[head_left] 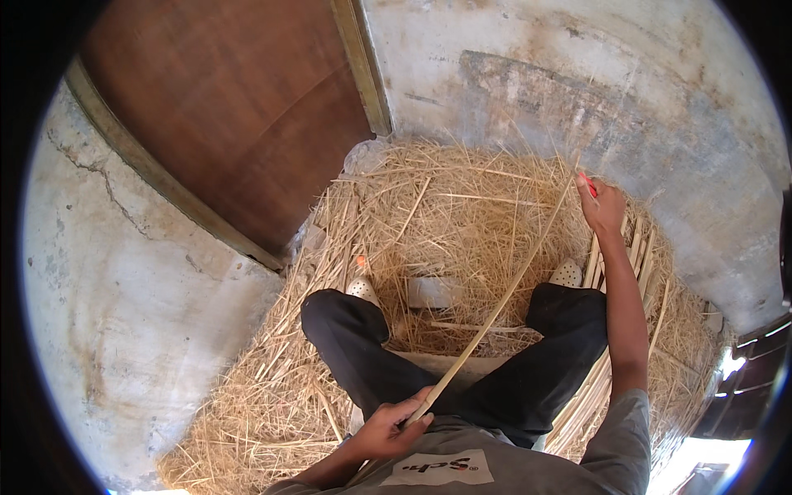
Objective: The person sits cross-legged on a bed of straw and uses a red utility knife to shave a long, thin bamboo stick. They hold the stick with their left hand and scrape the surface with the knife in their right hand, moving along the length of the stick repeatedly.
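Note:
A long, thin pale strip [502, 304], which looks like split bamboo or cane, slants from my lap up to the far right. My left hand [391, 429] is closed round its near end, close to my waist. At the far end my right hand [605, 208], arm stretched out, is closed on a small red-handled tool [587, 184]. The tool's working part is too small to make out, and whether these fingers also grip the strip is hard to see. The strip's tip sits beside this hand.
Dry shavings [470, 223] cover the floor thickly. A pale block [434, 292] lies between my feet. Bundled long strips [577, 412] rest by my right leg. A small orange thing [360, 261] is near my left shoe. Ahead stand a worn wall [577, 91] and a brown door [223, 107].

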